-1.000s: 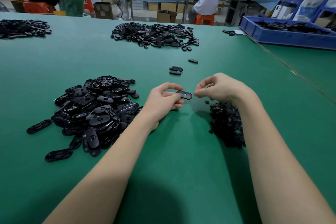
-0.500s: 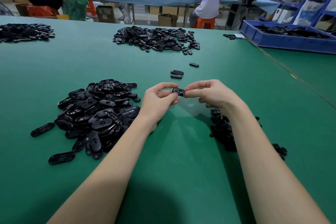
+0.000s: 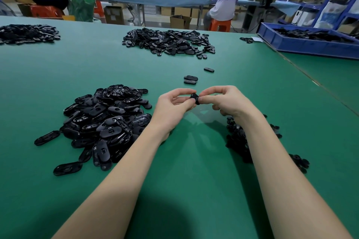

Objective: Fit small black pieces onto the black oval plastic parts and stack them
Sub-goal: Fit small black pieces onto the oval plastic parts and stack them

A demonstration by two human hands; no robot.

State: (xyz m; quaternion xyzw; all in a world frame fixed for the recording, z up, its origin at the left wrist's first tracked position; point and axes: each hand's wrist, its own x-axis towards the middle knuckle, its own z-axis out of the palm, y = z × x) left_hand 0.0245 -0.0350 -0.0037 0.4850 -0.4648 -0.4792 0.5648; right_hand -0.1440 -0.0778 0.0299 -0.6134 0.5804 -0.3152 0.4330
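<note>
Above the green table, my left hand (image 3: pixel 172 105) and my right hand (image 3: pixel 223 101) meet fingertip to fingertip, both pinching one black oval part (image 3: pixel 195 98) seen end-on. A small piece may be between the fingers; it is hidden. A heap of black oval parts (image 3: pixel 104 122) lies left of my left forearm. Under my right wrist is a pile of small black pieces (image 3: pixel 239 139). Two oval parts (image 3: pixel 190 80) lie stacked just beyond my hands, with a single one (image 3: pixel 209 69) farther back.
Another big heap of oval parts (image 3: pixel 169 41) lies at the far middle and one more heap (image 3: pixel 25 33) at the far left. A blue bin (image 3: pixel 303 43) with parts sits at the far right. Two people sit at a bench behind.
My hands have come together: a second ago the left held the oval part flat and apart from the right; now both pinch it, turned end-on and raised slightly.
</note>
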